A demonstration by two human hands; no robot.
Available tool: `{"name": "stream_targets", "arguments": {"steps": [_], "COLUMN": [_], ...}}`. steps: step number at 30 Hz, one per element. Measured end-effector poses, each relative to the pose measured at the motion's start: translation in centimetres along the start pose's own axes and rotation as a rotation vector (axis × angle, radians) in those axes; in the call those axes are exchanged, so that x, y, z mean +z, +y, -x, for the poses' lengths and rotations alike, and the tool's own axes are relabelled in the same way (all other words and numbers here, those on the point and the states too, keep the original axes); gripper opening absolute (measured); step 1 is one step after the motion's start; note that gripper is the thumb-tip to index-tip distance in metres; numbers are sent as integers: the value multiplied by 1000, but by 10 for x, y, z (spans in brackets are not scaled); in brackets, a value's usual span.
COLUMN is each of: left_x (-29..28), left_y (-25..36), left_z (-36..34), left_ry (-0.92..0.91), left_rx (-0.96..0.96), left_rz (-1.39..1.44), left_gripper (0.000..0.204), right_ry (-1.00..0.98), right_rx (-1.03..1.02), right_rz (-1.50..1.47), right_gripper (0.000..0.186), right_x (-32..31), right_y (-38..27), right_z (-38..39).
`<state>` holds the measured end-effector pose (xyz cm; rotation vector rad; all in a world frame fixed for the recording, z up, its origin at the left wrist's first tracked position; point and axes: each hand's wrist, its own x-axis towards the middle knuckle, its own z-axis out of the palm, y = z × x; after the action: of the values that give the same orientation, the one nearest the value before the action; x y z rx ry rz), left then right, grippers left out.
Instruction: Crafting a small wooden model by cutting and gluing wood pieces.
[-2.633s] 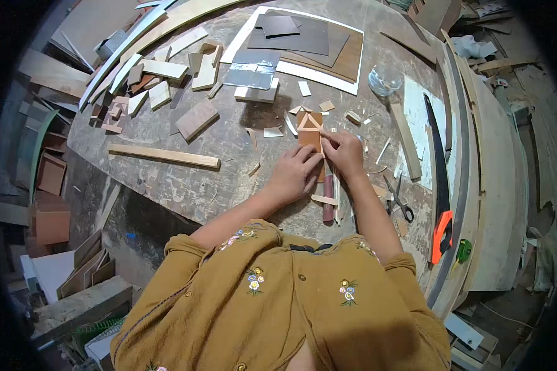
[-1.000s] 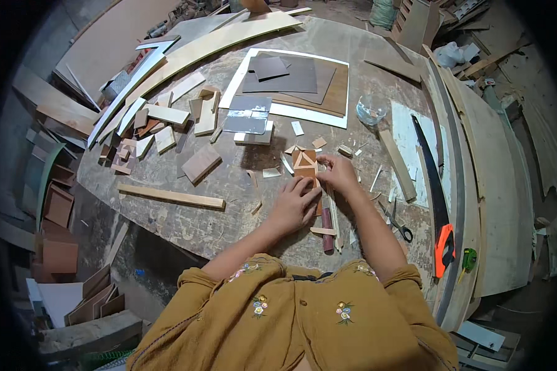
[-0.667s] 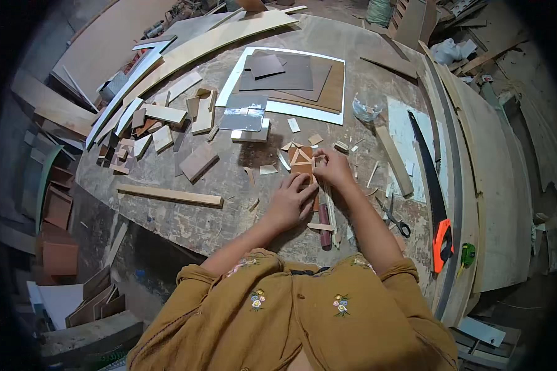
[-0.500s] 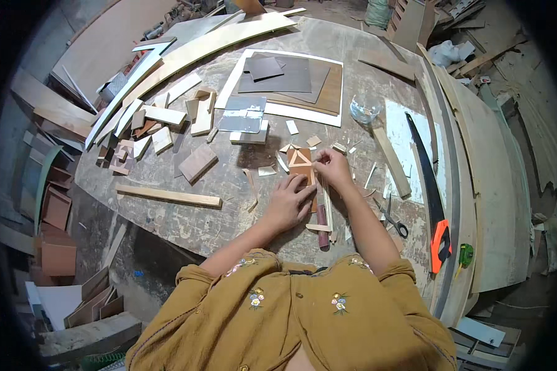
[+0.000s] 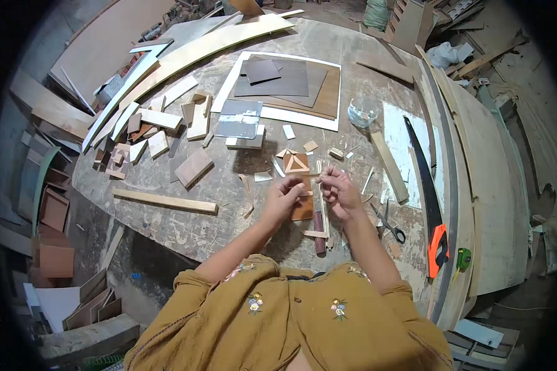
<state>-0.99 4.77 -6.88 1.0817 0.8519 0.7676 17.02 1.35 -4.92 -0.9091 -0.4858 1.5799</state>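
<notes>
Between my hands, just above a reddish-brown board (image 5: 302,211), a thin pale wood strip (image 5: 310,175) spans from fingertips to fingertips. My left hand (image 5: 283,199) pinches its left end, and my right hand (image 5: 342,196) pinches the right end with the fingers curled. Pale strips form a triangle (image 5: 296,162) on the board's far part; my fingers and the strip partly cover its middle. Close beside the board, under my right hand, lie long narrow pale sticks (image 5: 323,207). A dark red stick (image 5: 319,238) lies nearer to me, crossed by a short pale piece (image 5: 315,234).
Scissors (image 5: 390,226), an orange-handled handsaw (image 5: 438,241) and a tape measure (image 5: 463,260) lie to the right. A clear bowl (image 5: 362,112) stands farther back. Stacked dark sheets (image 5: 278,83) are at the far middle; wood offcuts (image 5: 158,142) crowd the left, with a long batten (image 5: 165,200) nearer.
Both hands have lifted off the board and drawn slightly nearer to me. The thin strip now shows between their fingertips, and more of the board's near part is uncovered.
</notes>
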Motion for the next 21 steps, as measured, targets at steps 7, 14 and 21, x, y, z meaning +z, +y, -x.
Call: {"name": "stream_targets", "arguments": {"steps": [7, 14, 21], "left_x": [8, -3, -1], "left_y": [1, 8, 12], "left_z": [1, 2, 6], "left_ry": [21, 7, 30], "left_rx": [22, 54, 118], "left_rz": [144, 182, 69], "left_gripper": [20, 15, 12], "right_ry": [-23, -69, 725], "right_rx": [24, -272, -492], "right_rz": [-58, 770, 1611], "right_gripper": [8, 9, 26], "right_x": [9, -41, -79], "right_y": [13, -21, -140], "right_z": [17, -30, -129]}}
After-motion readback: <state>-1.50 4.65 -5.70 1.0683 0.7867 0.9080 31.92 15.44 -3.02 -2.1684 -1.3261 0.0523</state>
